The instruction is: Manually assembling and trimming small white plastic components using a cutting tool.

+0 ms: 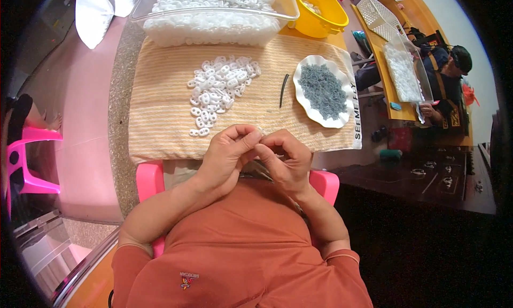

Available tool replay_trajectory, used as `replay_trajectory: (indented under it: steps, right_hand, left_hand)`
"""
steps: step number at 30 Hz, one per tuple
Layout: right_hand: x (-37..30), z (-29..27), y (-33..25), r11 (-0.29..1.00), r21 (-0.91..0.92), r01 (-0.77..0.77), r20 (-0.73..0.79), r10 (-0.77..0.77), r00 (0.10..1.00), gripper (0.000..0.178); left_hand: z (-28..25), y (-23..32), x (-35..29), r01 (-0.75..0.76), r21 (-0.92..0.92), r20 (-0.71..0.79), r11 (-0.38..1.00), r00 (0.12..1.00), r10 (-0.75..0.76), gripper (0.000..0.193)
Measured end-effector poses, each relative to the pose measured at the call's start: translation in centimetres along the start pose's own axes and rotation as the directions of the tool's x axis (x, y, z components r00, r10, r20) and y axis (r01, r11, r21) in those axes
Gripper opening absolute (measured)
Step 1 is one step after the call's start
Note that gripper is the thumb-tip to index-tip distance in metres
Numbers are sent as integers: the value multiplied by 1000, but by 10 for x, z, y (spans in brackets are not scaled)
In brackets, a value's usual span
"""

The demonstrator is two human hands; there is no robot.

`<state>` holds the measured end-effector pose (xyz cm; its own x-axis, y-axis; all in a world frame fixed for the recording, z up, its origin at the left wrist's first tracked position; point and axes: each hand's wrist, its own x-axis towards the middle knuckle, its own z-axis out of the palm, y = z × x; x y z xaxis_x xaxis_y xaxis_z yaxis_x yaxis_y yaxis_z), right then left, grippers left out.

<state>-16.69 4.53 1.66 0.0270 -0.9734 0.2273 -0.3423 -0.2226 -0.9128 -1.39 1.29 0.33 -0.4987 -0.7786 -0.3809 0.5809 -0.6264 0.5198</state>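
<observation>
My left hand [233,150] and my right hand [286,157] meet at the near edge of the cloth-covered table, thumbs and fingertips pinched together. Whatever sits between the fingertips is too small and covered to make out. Beyond my left hand lies a loose pile of small white plastic pieces [220,86], each oval with holes. Past my right hand stands a white scalloped dish [302,101] heaped with tiny grey-blue translucent parts [323,91]. A thin black stick-like tool [284,91] lies on the cloth between pile and dish.
A clear plastic bin [214,15] full of white pieces stands at the far side, beside a yellow basin [319,20]. The striped cloth [165,94] covers the table. At right, another person [446,67] sits by a tray of white pieces [402,73]. A pink stool [35,161] stands left.
</observation>
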Motion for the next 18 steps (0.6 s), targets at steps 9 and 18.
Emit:
replay_trajectory:
  steps: [9,18]
  right_hand:
    - [6,13,-15,999,-3,-37,-58,37,998,13]
    - [1,18,-11,983,102,-152,-72,160,984,18]
  left_hand:
    - [-2,-1,-1,-38,-105,-59,994,998,32,8]
    - [-2,-3,-1,-86,-88,-63,992,995,81,9]
